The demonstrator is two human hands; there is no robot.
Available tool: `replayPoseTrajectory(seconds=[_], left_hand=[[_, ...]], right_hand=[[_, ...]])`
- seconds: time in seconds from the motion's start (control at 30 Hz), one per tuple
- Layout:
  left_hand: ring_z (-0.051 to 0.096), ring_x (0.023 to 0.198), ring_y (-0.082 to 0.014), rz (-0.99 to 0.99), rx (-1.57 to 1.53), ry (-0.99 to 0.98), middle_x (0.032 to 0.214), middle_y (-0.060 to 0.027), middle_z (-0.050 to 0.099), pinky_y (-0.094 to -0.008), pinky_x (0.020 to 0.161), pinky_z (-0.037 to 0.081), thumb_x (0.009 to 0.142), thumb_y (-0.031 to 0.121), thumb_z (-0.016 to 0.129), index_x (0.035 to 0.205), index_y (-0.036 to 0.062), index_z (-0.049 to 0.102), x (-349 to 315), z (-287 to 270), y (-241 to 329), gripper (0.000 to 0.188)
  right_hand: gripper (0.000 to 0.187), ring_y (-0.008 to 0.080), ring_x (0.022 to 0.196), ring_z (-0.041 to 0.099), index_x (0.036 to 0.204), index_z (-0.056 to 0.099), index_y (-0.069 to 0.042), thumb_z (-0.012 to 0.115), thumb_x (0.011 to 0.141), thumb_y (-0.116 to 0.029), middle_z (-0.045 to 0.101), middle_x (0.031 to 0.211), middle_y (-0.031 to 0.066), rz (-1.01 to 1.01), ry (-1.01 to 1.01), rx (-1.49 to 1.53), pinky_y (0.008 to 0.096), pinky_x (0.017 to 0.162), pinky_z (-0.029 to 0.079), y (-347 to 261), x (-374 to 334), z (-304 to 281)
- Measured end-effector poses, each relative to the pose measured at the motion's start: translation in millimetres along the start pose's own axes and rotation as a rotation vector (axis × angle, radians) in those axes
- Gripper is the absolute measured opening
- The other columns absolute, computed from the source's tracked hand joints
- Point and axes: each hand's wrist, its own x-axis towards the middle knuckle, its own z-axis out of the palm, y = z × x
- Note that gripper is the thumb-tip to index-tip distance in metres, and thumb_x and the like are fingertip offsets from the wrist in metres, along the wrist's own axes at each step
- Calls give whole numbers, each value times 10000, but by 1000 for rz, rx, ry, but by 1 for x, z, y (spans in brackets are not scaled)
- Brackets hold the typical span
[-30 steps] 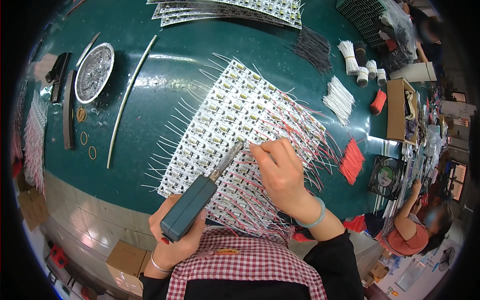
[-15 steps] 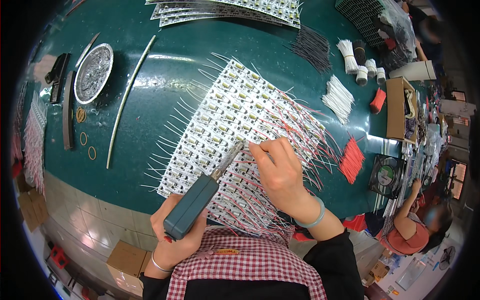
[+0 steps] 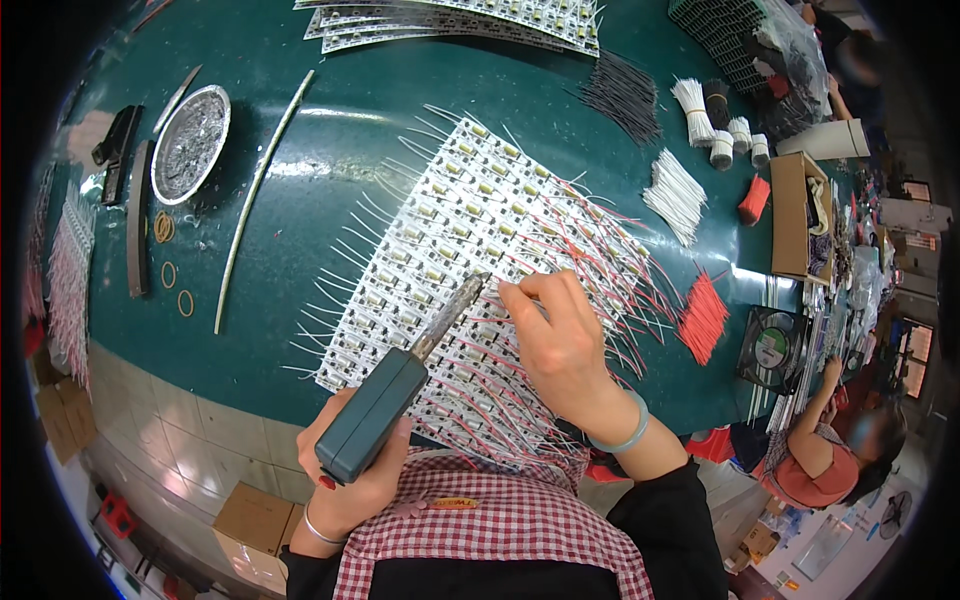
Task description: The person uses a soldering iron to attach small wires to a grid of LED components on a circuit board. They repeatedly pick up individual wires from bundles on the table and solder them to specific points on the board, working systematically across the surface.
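Note:
My left hand (image 3: 345, 490) is wrapped round the dark green handle of a soldering gun (image 3: 372, 415). The gun's long, crusted metal tip points up and right over a panel of white circuit boards (image 3: 430, 240) and ends close to my right fingertips. My right hand (image 3: 562, 345) is closed in a pinch above the panel; a short pale end of a thin wire shows at its fingertips. White wires stick out from the panel's left edge. Red and white wires (image 3: 600, 260) lie in a tangle across its right side.
A silvery bowl of solder scraps (image 3: 190, 145) stands at left beside rubber bands (image 3: 185, 303) and a pale rod (image 3: 262, 200). More board panels (image 3: 450, 40) are stacked at the far side. To the right lie black (image 3: 620, 95), white (image 3: 675, 197) and red wires (image 3: 703, 318), a fan (image 3: 770, 348) and a cardboard box (image 3: 790, 215).
The soldering gun and my left hand have shifted slightly left and down, and the tip has lifted a little away from my right fingertips. My right hand stays almost in place.

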Motion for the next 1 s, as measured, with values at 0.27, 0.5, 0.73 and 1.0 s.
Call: replayPoseTrajectory(seconds=[0.27, 0.5, 0.73, 1.0], left_hand=[[693, 783, -195, -48, -5, 11, 990, -168, 708, -290, 687, 547, 763, -34, 767, 1029, -75, 715, -4, -7, -3, 274], [679, 770, -187, -97, -66, 33, 983, -159, 702, -290, 674, 540, 781, -20, 769, 1051, -76, 711, -6, -8, -3, 282], [683, 770, -188, -41, -36, 3, 985, -158, 706, -286, 673, 540, 788, -30, 763, 1037, -72, 708, -9, -12, -4, 258], [678, 751, -178, -33, -33, -17, 964, -142, 701, -280, 667, 536, 784, -35, 766, 1011, -57, 701, -14, -12, -9, 237]], right_hand=[[380, 288, 818, 576, 1059, 674, 59, 681, 680, 52, 598, 934, 123, 59, 39, -44, 372, 663, 487, -8, -12, -36], [418, 275, 761, 593, 1059, 676, 69, 688, 642, 85, 633, 900, 126, -50, 125, 49, 358, 585, 478, -31, -1, -48], [359, 283, 803, 596, 1051, 662, 36, 691, 695, 60, 607, 929, 107, -28, 104, 95, 367, 623, 499, -17, -5, 2], [337, 276, 819, 595, 1055, 660, 3, 674, 722, 51, 610, 940, 100, 38, 45, 54, 364, 647, 506, -19, -10, 8]])
